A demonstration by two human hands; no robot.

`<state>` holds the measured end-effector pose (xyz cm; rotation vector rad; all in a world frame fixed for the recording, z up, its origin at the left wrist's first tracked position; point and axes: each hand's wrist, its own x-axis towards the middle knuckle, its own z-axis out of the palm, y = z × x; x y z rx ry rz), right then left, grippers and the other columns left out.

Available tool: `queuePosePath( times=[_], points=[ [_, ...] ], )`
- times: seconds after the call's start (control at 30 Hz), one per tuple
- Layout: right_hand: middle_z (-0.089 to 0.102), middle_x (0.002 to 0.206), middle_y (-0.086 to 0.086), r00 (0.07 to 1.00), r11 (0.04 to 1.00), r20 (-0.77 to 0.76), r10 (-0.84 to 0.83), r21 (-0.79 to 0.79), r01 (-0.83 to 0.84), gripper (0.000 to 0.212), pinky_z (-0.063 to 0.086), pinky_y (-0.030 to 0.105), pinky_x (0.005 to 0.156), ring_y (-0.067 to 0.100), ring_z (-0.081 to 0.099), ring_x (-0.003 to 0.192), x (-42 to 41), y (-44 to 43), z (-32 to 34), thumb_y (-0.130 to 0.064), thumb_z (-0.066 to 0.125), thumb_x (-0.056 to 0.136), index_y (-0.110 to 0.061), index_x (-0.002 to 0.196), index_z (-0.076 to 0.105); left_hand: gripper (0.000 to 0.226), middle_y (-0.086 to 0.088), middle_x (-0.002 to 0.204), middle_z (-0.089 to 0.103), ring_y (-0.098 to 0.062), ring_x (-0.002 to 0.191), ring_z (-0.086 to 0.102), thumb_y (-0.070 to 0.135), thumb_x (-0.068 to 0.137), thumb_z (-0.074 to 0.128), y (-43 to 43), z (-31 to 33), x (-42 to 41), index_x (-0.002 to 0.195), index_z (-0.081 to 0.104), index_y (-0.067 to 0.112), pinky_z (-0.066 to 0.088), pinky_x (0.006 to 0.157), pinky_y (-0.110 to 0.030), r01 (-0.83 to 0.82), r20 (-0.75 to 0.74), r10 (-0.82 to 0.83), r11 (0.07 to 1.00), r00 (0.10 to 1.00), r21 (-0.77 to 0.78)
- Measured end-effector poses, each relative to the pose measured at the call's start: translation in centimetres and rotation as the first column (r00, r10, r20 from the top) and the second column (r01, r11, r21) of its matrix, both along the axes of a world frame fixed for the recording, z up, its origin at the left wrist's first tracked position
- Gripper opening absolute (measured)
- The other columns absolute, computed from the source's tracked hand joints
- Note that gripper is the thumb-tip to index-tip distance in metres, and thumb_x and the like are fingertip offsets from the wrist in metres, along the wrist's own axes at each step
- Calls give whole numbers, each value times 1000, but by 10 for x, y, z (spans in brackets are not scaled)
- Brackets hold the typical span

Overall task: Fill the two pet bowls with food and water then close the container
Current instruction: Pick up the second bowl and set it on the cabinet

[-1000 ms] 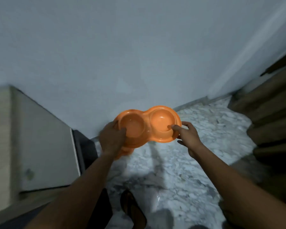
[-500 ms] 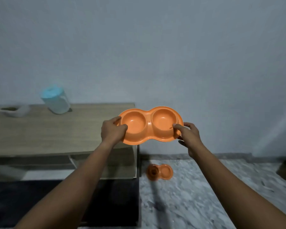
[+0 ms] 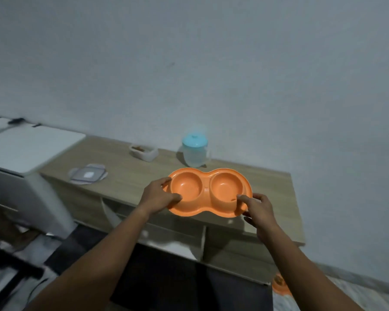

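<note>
An orange double pet bowl (image 3: 209,191) with two empty wells hangs level above the front of a low wooden cabinet (image 3: 130,173). My left hand (image 3: 157,196) grips its left end, thumb on the rim. My right hand (image 3: 258,209) grips its right end. On the cabinet top behind it stand a clear jug with a light blue lid (image 3: 194,150), an open white container (image 3: 143,151) with brown food inside, and a flat grey container lid (image 3: 88,173).
A white appliance (image 3: 29,149) adjoins the cabinet on the left. A second orange pet bowl (image 3: 280,285) lies on the marble floor at the cabinet's right foot. A dark mat (image 3: 166,277) covers the floor in front. A plain wall rises behind.
The view has swung left from the floor corner to the cabinet. Both hands carried the orange bowl along, and it now hangs over the cabinet top.
</note>
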<state>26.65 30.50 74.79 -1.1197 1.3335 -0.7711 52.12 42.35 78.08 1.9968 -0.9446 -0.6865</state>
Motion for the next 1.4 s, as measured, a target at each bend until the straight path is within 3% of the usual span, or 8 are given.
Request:
queuePosePath(
  times=[0.17,0.37,0.53,0.67,0.93,1.17,1.27,1.4],
  points=[
    [66,119,14,999,997,-37,-14,72,17,59,56,39,71,33,69,98,113,12,-37,-32,80,84,-14,133,54,102,-5,137,54,-23,122,52,27,55,93,12,-16,106,144,45,16,42,94,-31,65,23,-68,991,997,114],
    [72,113,14,991,995,-132,2,95,10,67,63,49,82,32,74,91,197,-11,-69,-42,82,77,-14,133,58,100,-5,131,55,-20,115,51,13,54,93,-5,-42,184,142,46,13,35,88,-26,101,40,-109,984,993,148],
    [76,95,12,984,990,-170,61,133,-38,58,65,52,74,32,77,74,255,-38,-98,-41,82,77,-13,124,64,102,0,113,58,-18,103,52,34,36,83,-21,-74,237,132,57,15,35,81,-27,95,109,-111,986,988,139],
    [75,101,17,973,986,-222,61,164,-24,53,56,39,63,31,70,80,290,-37,-108,-39,79,82,-11,124,64,105,0,114,58,-18,102,52,43,33,82,-29,-92,279,130,57,14,36,82,-29,142,106,-158,980,982,140],
    [73,94,13,947,982,-312,-80,137,128,37,60,49,82,32,68,87,340,-35,-119,-37,74,84,-10,109,70,91,7,109,67,-19,98,63,51,33,88,-68,-133,353,117,60,33,53,86,-42,294,100,-314,940,944,170],
    [58,139,17,835,967,-515,-193,45,251,60,52,47,100,37,61,119,364,-28,-111,-41,70,89,-14,141,59,99,4,109,64,-21,100,60,83,35,72,-80,-160,380,122,53,40,52,85,-44,369,270,-424,900,864,233],
    [52,140,19,747,981,-637,-192,-106,162,58,47,46,102,41,54,127,392,-33,-91,-43,69,88,-22,141,60,103,-1,124,50,-25,117,47,81,42,72,-82,-165,389,132,48,37,41,100,-44,410,275,-480,869,833,276],
    [71,116,13,831,987,-553,-63,-158,-31,48,50,35,95,28,66,111,454,-62,-81,-45,71,88,-17,127,71,104,-3,132,40,-24,125,37,79,47,71,-84,-174,401,136,49,28,36,105,-43,490,282,-550,833,786,257]
  ],
)
